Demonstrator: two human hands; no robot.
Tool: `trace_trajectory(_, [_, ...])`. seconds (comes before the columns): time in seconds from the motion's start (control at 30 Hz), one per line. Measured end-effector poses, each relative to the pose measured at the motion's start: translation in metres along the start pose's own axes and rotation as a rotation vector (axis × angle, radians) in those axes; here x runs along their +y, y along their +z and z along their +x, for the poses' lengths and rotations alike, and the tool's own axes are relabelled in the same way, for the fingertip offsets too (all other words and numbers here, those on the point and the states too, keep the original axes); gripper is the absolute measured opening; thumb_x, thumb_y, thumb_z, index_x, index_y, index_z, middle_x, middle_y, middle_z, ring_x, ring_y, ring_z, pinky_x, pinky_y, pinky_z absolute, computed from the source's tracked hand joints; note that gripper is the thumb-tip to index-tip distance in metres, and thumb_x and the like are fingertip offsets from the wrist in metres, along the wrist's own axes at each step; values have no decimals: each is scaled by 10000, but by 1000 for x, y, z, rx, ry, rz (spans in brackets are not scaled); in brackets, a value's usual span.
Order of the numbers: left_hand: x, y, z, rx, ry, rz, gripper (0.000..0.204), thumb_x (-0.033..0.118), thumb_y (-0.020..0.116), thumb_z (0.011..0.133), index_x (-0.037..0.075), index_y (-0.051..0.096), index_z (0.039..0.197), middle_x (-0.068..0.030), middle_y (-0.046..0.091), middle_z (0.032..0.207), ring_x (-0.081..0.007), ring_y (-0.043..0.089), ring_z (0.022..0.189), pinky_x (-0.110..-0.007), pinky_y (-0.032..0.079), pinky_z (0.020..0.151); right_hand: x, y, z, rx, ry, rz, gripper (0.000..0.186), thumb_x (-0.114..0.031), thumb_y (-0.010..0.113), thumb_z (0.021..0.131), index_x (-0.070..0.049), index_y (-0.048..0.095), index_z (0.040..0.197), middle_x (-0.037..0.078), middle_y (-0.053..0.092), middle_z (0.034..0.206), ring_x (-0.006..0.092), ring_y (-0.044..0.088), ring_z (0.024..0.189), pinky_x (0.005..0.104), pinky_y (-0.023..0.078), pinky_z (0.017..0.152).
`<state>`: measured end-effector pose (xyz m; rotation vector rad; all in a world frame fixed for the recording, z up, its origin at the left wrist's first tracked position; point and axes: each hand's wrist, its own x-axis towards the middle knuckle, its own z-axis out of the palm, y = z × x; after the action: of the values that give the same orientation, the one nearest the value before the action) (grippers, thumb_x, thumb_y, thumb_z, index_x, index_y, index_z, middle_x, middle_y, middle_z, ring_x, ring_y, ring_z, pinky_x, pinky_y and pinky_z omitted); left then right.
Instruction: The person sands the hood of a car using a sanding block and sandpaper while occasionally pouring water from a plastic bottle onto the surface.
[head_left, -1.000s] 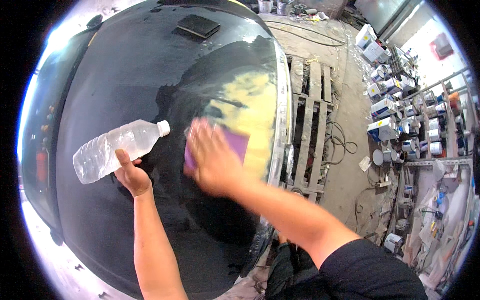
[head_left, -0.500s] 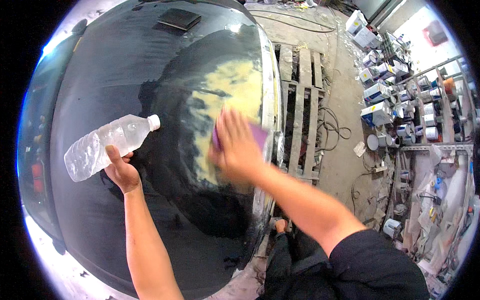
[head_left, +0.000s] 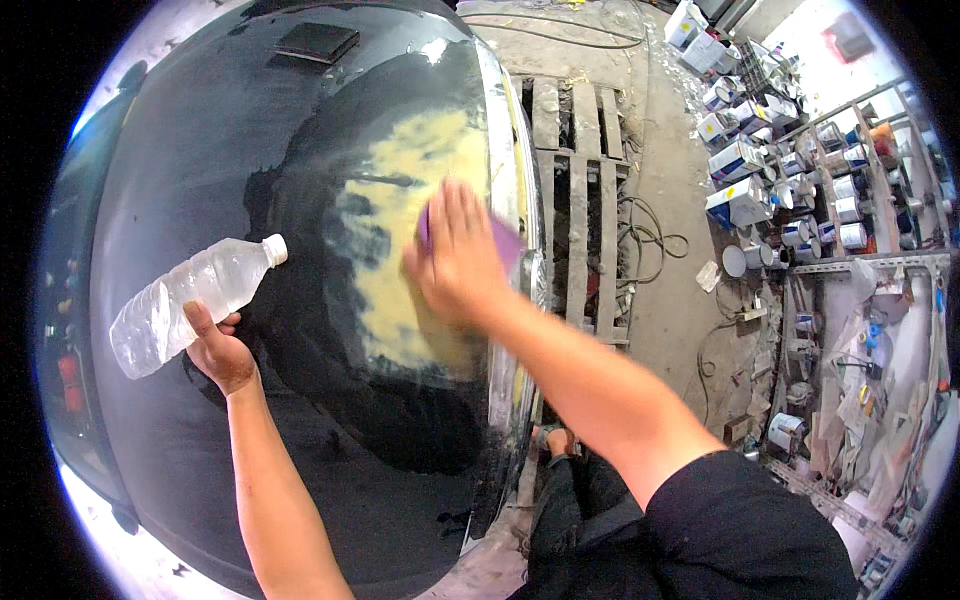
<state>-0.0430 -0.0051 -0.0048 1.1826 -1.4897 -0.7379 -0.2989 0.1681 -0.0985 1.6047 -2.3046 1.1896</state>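
Purple sanding pad (head_left: pixel 503 240) lies flat on the yellow filler patch (head_left: pixel 420 230) of the black car panel (head_left: pixel 200 140); my right hand (head_left: pixel 458 255) presses it open-palmed. My left hand (head_left: pixel 218 352) grasps a clear plastic bottle (head_left: pixel 190 303).

We have one view only: a head-worn fisheye camera looking steeply down, close over the black car panel (head_left: pixel 200 180) filling the left and centre of the frame. Shelving (head_left: pixel 850 200) curves along the right rim.
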Motion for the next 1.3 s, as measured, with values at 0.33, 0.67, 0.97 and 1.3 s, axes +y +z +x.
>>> trace_trajectory(0.33, [1, 3, -3, 19, -6, -35, 603, 587, 559, 967, -6, 662, 994, -69, 659, 799, -122, 575, 637, -254, 436, 630, -27, -16, -51, -138, 167, -15, 789, -411, 546, 940, 136, 304, 1456, 358, 249, 1551, 510, 224, 1458, 570, 153, 1202])
trace_trajectory(0.67, [10, -3, -1, 5, 26, -10, 608, 585, 573, 957, -16, 648, 1008, -64, 653, 802, -125, 579, 622, -250, 425, 598, -100, -61, -180, -407, -128, 209, 827, -464, 631, 877, 118, 381, 1408, 302, 324, 1544, 463, 255, 1468, 545, 123, 1218])
trace_trajectory(0.97, [7, 6, -2, -14, 23, -8, 625, 594, 576, 951, -22, 643, 1033, -66, 662, 823, -114, 578, 638, -251, 420, 601, -107, -35, -61, -310, -139, 138, 724, -417, 567, 913, 101, 427, 1399, 295, 362, 1522, 429, 313, 1443, 512, 205, 1203])
trace_trajectory(1.3, [16, 11, -4, -2, 27, 13, 643, 611, 575, 943, -24, 652, 1002, -71, 641, 745, -127, 567, 652, -267, 409, 619, -73, -34, -46, -314, -144, 129, 723, -378, 602, 901, 87, 402, 1418, 306, 344, 1527, 444, 310, 1442, 533, 201, 1197])
